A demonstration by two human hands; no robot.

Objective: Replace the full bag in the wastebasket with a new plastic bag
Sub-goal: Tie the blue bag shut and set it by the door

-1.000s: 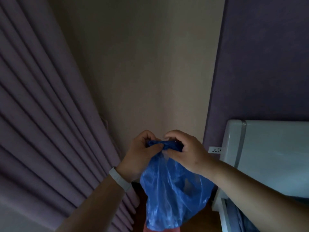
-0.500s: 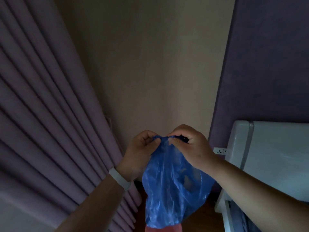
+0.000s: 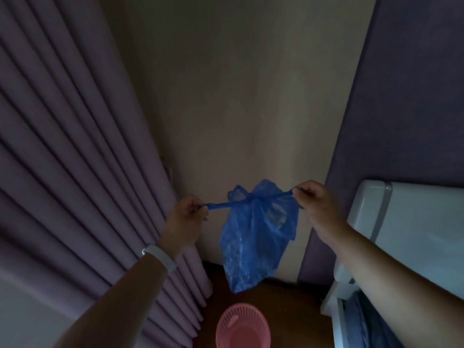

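A blue plastic bag (image 3: 256,237) hangs in the air between my hands, its top knotted and its two handle ends stretched sideways. My left hand (image 3: 187,216) pinches the left handle end. My right hand (image 3: 317,204) pinches the right handle end, slightly higher. Below the bag, on the brown floor, stands a pink mesh wastebasket (image 3: 243,327) with no bag in it; its lower part is cut off by the frame's bottom edge.
Purple pleated curtains (image 3: 75,172) fill the left side. A beige wall (image 3: 238,96) lies ahead and a purple wall (image 3: 406,96) to the right. A white appliance (image 3: 411,222) stands at the right, close to my right forearm.
My hands were together at the bag's top; they have now pulled apart sideways, drawing the handle ends taut into a knot. The view has tilted down, revealing the pink wastebasket.
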